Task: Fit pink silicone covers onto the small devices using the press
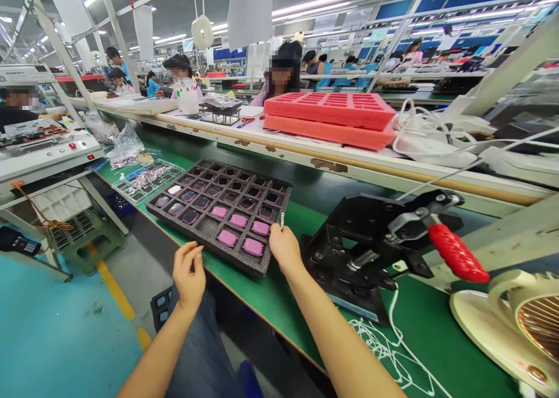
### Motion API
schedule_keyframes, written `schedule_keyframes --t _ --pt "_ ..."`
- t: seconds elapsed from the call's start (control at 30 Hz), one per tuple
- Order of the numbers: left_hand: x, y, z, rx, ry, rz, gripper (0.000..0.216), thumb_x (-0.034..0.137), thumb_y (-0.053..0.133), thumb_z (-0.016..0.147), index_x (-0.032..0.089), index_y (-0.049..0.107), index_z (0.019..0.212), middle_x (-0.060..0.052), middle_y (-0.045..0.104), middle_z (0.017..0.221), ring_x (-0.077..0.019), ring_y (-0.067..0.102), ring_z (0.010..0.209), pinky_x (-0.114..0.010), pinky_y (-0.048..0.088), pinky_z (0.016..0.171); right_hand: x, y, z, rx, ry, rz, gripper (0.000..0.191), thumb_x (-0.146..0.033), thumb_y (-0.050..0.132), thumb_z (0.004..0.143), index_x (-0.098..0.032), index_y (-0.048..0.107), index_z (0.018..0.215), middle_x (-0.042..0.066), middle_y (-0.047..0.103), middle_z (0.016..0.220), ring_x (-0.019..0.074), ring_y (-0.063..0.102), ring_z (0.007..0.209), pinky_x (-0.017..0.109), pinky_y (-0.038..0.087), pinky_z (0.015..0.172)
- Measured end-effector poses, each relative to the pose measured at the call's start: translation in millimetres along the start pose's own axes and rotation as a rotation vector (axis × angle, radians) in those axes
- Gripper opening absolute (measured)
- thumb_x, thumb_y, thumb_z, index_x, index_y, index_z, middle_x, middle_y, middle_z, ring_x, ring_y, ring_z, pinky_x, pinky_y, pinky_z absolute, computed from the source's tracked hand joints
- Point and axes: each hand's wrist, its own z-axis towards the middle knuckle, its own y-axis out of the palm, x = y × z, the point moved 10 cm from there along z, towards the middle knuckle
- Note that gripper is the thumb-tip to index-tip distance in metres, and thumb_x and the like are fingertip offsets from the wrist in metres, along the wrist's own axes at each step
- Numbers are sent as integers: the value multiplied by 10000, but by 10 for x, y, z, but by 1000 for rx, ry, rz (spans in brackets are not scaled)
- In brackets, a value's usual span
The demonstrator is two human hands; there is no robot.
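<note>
A dark foam tray with many square pockets lies on the green bench; several near pockets hold pink rounded parts. My right hand rests at the tray's near right corner, fingers closed on a small thin metal tool that points up. My left hand hovers just off the tray's near edge, fingers curled loosely together, with nothing visible in them. A black lever press with a red handle stands to the right of my right hand.
A clear tray of small parts and plastic bags lie to the left. Red foam trays sit stacked on the raised shelf behind. A cream fan and white cables occupy the right. Other people work at benches beyond.
</note>
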Motion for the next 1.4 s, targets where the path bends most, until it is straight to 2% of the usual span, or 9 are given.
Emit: schedule_keyframes --t 0.13,0.33,0.6,0.77,0.9,1.0,1.1,1.17,1.4 --pt "-75 -244 453 37 -43 83 361 201 327 1078 159 669 1184 -199 659 1221 -324 603 1231 -527 485 1086 -190 -110 -137 -30 -64 -48 395 -519 585 1090 -154 712 1011 110 735 1066 256 701 1035 439 546 989" --pt "-17 136 1404 -454 143 201 205 303 634 946 192 740 1083 -148 769 1113 -348 689 1100 -486 508 1048 -101 -570 -1023 -20 -246 -73 428 -558 580 1023 -239 617 740 66 671 749 255 621 758 330 457 756" --pt "9 443 1653 -762 124 203 188 317 769 751 180 675 838 -140 761 886 -349 736 988 -456 543 987 971 -1335 -1929 47 -364 539 544 -705 613 992 -234 742 752 75 673 753 224 627 653 317 544 602" --pt "5 62 1672 -752 1 -52 576 635 529 897 193 688 1232 28 766 940 -183 696 889 -387 580 880 1880 -2010 -2072 430 -208 756 647 -795 652 933 -195 770 721 98 654 725 198 625 675 276 533 563" --pt "280 -183 1076 -617 -412 -814 285 445 713 866 332 761 1123 95 806 1001 -238 716 1012 -427 584 857 2373 -1809 -2039 261 27 878 703 -850 646 907 -161 782 860 51 587 557 180 586 528 289 533 523" --pt "925 86 11 -872 -741 -1127 377 489 881 768 323 827 1102 -68 815 1166 -304 731 897 -379 582 600 2392 -1665 -2060 225 -41 864 530 -673 869 838 -189 806 1044 101 763 834 229 745 771 335 651 760" --pt "1718 390 -998 -1234 -946 -1312 412 506 840 858 230 822 1163 -192 789 1172 -313 749 884 -385 575 611 2158 -1663 -2132 316 -244 747 238 -383 936 845 -244 824 1001 71 780 988 205 768 863 278 661 778" --pt "2054 514 -1332 -1327 -945 -1369 385 442 811 922 213 778 1230 -197 774 1213 -291 754 934 -356 572 658 1879 -1677 -2213 353 -425 659 80 -240 860 912 -257 828 982 73 774 1092 211 775 950 283 670 811" --pt "2384 556 -1593 -1491 -733 -1258 477 426 832 927 233 687 1338 -69 771 1015 -160 726 673 -344 635 721 1234 -1575 -2445 329 -885 454 436 78 685 901 -238 759 1194 83 779 1223 310 731 1238 534 635 1078"
